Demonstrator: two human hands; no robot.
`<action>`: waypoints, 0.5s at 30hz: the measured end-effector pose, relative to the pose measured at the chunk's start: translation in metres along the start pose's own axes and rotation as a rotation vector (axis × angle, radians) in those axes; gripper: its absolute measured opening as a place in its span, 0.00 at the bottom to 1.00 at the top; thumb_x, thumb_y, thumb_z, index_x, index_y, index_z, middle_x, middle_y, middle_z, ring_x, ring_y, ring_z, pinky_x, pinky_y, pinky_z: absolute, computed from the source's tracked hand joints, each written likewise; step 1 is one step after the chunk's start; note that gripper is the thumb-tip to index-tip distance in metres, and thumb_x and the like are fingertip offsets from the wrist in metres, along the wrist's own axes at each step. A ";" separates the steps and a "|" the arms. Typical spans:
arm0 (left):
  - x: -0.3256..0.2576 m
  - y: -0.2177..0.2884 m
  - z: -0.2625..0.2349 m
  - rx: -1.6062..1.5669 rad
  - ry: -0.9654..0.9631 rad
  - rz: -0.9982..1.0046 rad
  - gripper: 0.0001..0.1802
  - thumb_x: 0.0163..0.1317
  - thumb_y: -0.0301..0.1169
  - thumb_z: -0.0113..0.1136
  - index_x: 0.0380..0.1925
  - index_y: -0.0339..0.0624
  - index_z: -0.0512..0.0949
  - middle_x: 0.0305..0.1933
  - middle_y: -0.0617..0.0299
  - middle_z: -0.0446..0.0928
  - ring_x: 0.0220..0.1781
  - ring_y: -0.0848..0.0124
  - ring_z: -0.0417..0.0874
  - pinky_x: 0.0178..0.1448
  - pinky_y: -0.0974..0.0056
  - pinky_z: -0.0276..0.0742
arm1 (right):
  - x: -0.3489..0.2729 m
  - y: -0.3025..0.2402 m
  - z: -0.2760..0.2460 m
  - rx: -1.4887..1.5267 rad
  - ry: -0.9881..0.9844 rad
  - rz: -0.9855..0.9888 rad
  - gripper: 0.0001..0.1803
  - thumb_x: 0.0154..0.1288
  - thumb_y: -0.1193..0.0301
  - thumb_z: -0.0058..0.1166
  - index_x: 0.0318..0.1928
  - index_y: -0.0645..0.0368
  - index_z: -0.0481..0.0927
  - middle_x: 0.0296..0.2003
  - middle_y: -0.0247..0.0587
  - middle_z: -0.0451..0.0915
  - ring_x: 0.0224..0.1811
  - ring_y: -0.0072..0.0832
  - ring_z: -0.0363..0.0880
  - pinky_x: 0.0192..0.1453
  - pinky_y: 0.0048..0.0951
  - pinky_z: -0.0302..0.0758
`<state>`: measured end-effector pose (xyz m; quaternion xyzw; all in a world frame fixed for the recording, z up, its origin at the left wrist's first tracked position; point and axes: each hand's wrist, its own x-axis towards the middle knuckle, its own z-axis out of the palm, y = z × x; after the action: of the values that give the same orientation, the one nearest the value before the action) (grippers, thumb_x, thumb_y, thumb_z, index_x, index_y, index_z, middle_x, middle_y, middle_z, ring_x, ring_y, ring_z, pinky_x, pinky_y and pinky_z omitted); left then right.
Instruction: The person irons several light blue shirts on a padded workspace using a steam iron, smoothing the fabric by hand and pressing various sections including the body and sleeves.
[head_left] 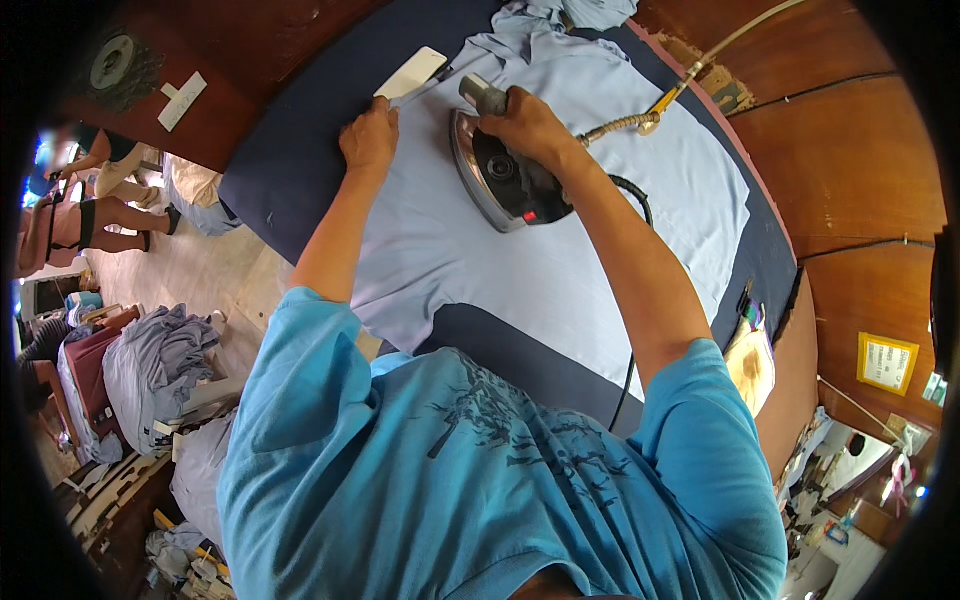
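Note:
A light blue garment lies spread over a dark navy padded ironing surface. My right hand is wrapped round the handle of a black and silver iron, which sits over the middle of the cloth. At the garment's left edge my left hand has its fingers closed on the fabric. Just beyond those fingertips is a flat white tag-like piece; whether I touch it is hard to tell. The iron's underside is hidden.
A wrapped hose and a black cord run from the iron. More crumpled blue cloth lies at the far edge. A stained pad is at right. Grey garments are heaped at left, with people beyond.

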<state>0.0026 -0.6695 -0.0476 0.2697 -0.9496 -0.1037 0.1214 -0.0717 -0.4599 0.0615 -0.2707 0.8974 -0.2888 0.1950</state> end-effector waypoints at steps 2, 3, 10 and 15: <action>-0.002 -0.006 0.001 -0.017 -0.025 0.001 0.15 0.64 0.44 0.47 0.39 0.46 0.72 0.31 0.51 0.81 0.35 0.52 0.82 0.42 0.49 0.74 | -0.002 -0.010 0.005 -0.049 0.007 0.009 0.31 0.50 0.53 0.57 0.42 0.72 0.72 0.33 0.59 0.78 0.38 0.42 0.79 0.42 0.35 0.73; 0.001 -0.008 0.002 -0.044 -0.033 -0.024 0.15 0.64 0.44 0.47 0.41 0.47 0.73 0.31 0.51 0.81 0.35 0.52 0.82 0.42 0.49 0.74 | -0.003 -0.012 0.005 -0.023 -0.010 0.007 0.32 0.50 0.53 0.57 0.42 0.72 0.72 0.34 0.59 0.78 0.38 0.43 0.79 0.42 0.35 0.73; 0.015 -0.008 -0.002 -0.088 -0.016 -0.030 0.20 0.64 0.45 0.43 0.53 0.51 0.71 0.30 0.51 0.81 0.34 0.54 0.83 0.44 0.48 0.72 | -0.008 -0.025 0.003 0.006 0.009 -0.033 0.29 0.52 0.55 0.58 0.43 0.71 0.72 0.33 0.58 0.78 0.37 0.42 0.79 0.42 0.36 0.72; 0.013 -0.001 -0.005 -0.119 -0.065 -0.066 0.24 0.64 0.46 0.43 0.56 0.46 0.69 0.30 0.51 0.81 0.33 0.55 0.83 0.44 0.48 0.70 | 0.018 -0.012 0.012 0.040 0.067 -0.010 0.25 0.54 0.57 0.57 0.39 0.69 0.72 0.29 0.49 0.77 0.34 0.35 0.76 0.39 0.33 0.72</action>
<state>-0.0060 -0.6776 -0.0408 0.2895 -0.9359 -0.1724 0.1030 -0.0752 -0.4834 0.0567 -0.2613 0.8960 -0.3167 0.1689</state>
